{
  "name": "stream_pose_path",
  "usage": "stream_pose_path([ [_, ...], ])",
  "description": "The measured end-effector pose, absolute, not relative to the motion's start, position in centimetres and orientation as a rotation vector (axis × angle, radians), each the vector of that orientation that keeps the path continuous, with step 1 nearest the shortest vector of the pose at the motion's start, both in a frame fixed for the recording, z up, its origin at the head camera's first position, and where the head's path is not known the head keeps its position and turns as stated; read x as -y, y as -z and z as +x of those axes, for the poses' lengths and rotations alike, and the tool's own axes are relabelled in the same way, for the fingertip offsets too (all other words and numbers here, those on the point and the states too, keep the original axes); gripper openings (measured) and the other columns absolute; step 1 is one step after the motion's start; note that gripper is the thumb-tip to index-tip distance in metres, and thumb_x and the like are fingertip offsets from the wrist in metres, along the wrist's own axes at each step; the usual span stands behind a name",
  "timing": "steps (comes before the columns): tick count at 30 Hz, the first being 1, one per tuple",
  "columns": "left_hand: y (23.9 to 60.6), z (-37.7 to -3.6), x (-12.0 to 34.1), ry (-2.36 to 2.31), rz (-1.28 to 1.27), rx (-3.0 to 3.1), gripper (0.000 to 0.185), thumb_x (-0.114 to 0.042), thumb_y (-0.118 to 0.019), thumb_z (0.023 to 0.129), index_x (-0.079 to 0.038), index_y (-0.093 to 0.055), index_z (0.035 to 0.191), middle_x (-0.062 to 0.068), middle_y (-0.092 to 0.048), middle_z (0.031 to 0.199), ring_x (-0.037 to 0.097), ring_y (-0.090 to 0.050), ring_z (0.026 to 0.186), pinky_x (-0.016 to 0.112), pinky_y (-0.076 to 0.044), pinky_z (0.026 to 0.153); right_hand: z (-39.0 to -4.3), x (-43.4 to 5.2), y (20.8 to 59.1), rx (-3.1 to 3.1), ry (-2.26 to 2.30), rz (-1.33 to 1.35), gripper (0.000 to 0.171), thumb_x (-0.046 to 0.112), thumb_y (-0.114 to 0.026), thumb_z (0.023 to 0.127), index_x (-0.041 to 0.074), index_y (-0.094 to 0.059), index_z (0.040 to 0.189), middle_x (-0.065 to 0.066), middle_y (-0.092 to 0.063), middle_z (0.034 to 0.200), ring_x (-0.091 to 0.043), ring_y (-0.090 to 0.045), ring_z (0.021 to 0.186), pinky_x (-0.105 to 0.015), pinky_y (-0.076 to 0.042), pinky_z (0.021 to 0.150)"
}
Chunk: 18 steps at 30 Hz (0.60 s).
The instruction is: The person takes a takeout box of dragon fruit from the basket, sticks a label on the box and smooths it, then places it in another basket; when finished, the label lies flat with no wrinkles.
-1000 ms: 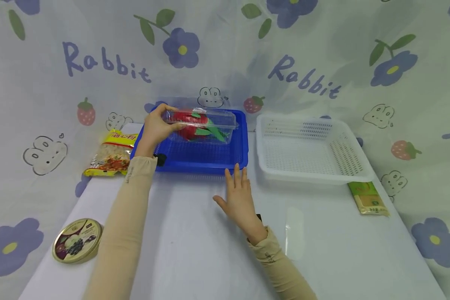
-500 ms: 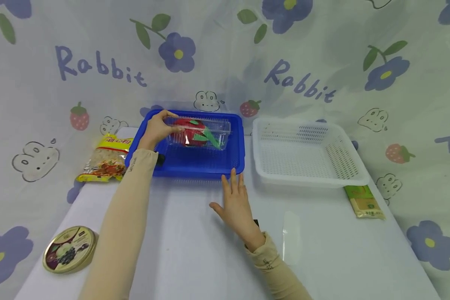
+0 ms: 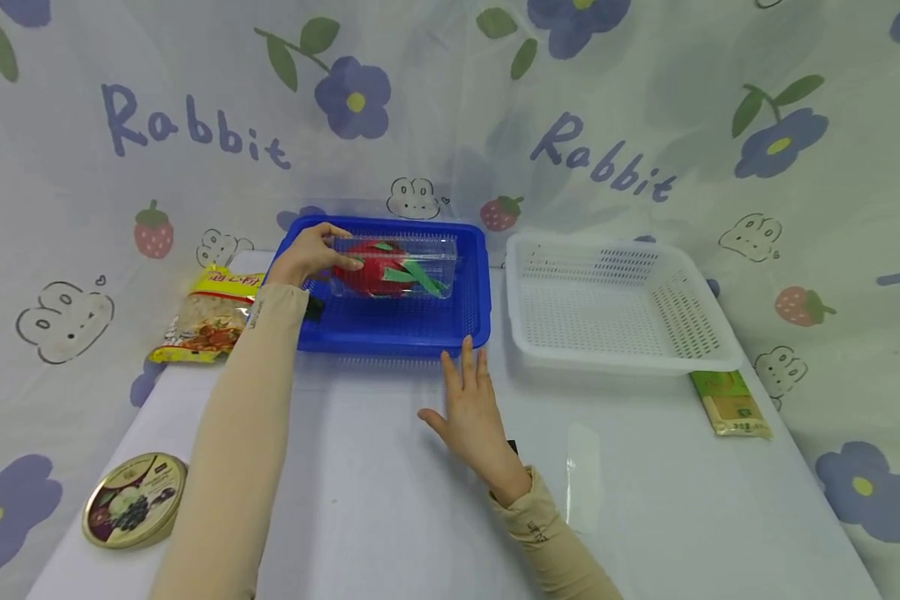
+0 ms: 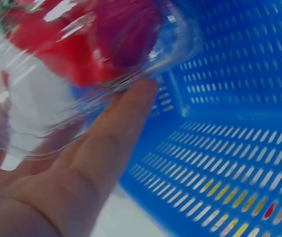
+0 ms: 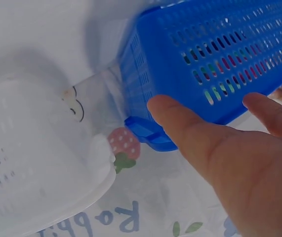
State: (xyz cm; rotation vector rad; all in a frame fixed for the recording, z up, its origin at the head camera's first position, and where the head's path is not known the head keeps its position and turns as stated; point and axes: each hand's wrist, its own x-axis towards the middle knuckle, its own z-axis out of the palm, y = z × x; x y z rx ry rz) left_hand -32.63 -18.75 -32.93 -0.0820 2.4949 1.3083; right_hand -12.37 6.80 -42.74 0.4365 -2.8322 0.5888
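My left hand point(image 3: 311, 253) grips the left end of a clear plastic clamshell box point(image 3: 393, 265) with a red and green fruit inside. The box is low inside the blue perforated basket point(image 3: 461, 329) at the table's far middle. In the left wrist view my fingers point(image 4: 116, 128) curl under the clear box point(image 4: 42, 98), with the basket's blue wall point(image 4: 229, 148) behind. My right hand point(image 3: 471, 400) lies flat and open on the table, fingertips at the basket's near right edge. The right wrist view shows those fingers point(image 5: 190, 128) just off the basket's blue corner point(image 5: 150, 133).
A white perforated basket point(image 3: 712, 354) stands right of the blue one. A yellow snack bag point(image 3: 208, 315) lies left of it. A round tin point(image 3: 133, 500) sits at the near left, and a green packet point(image 3: 729, 404) lies near the right edge. A printed cloth backdrop hangs behind.
My left hand has lowered the clear box down into the blue basket. The right hand has stayed flat at the basket's near edge.
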Motion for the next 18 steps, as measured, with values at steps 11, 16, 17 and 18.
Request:
stream_pose_path([
  [11, 32.1, -31.7, 18.5, -0.955, -0.066, -2.317, 0.092, -0.037, -0.073, 0.086, -0.016, -0.018, 0.156, 0.021, -0.012, 0.161, 0.043, -0.051, 0.123, 0.049, -0.051, 0.096, -12.5, -6.7, 42.9, 2.844, -0.623, 0.444, 0.090, 0.040, -0.079, 0.078, -0.002, -0.038, 0.146, -0.032, -0.012, 0.157, -0.058, -0.026, 0.137, -0.061, -0.044, 0.099],
  [16, 32.9, -31.1, 18.5, -0.927, -0.140, -2.290, 0.097, -0.035, -0.076, 0.083, -0.027, -0.012, 0.156, 0.021, 0.004, 0.163, 0.043, -0.046, 0.126, 0.049, -0.049, 0.099, -12.5, -6.6, 42.9, 2.861, -0.657, 0.436, 0.090, 0.040, -0.080, 0.078, -0.001, -0.038, 0.146, -0.032, -0.011, 0.158, -0.058, -0.025, 0.138, -0.061, -0.042, 0.101],
  [17, 32.9, -31.0, 18.6, -0.913, -0.149, -2.296, 0.098, -0.036, -0.076, 0.083, -0.028, -0.012, 0.156, 0.020, 0.004, 0.163, 0.042, -0.047, 0.124, 0.047, -0.050, 0.097, -12.5, -6.6, 42.9, 2.863, -0.661, 0.437, 0.089, 0.040, -0.079, 0.078, -0.001, -0.038, 0.146, -0.032, -0.011, 0.158, -0.058, -0.025, 0.138, -0.061, -0.042, 0.101],
  [18, 33.0, -30.9, 18.5, -0.898, -0.165, -2.310, 0.098, -0.038, -0.077, 0.081, -0.029, -0.013, 0.156, 0.020, 0.002, 0.163, 0.039, -0.049, 0.121, 0.044, -0.051, 0.095, -12.4, -6.6, 42.8, 2.863, -0.665, 0.438, 0.089, 0.040, -0.079, 0.078, -0.001, -0.038, 0.146, -0.032, -0.011, 0.158, -0.058, -0.025, 0.138, -0.061, -0.042, 0.102],
])
